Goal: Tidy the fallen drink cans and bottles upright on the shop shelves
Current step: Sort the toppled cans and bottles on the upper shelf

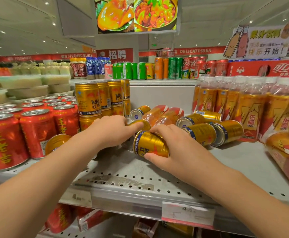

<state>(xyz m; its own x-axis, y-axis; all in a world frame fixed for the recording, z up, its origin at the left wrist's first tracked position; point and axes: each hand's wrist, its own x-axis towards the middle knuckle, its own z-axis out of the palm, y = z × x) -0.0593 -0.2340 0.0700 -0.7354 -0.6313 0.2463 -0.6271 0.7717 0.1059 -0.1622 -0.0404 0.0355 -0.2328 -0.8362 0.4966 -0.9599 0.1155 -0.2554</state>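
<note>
Nearest me, below both wrists, is the lip of the shelf point(123, 170) with its price tag point(188, 213). Just above it on the perforated metal, the right hand point(171, 148) is wrapped round a gold can point(150, 145) lying on its side, thumb on the near flank and fingers over the top. The left hand point(111, 129) reaches a little further in, its index finger laid along a second can point(141, 123) that touches the first. Its other fingers are hidden, so I cannot tell whether they close round that can. A loose can point(56, 143) lies under the left forearm. Beyond the right hand more fallen cans point(200, 134) are heaped together, their ends pointing this way. Past both sets of fingertips two fallen bottles point(164, 115) lie side by side. Off to the right of the right arm another bottle point(288, 155) is down as well. To the left of the left hand stand red cans point(37, 131), and behind them a tidy stack of gold cans point(88, 98). Standing bottles point(250, 109) line up to the right of the heap. I'd judge the cans to be stiff, smooth and quick to roll, with some weight if they are full. The best hold looks like round the middle of the barrel, then tipping each one onto its base. The bottles look softer and taller, so a grip low on the body should stop them toppling again.
</note>
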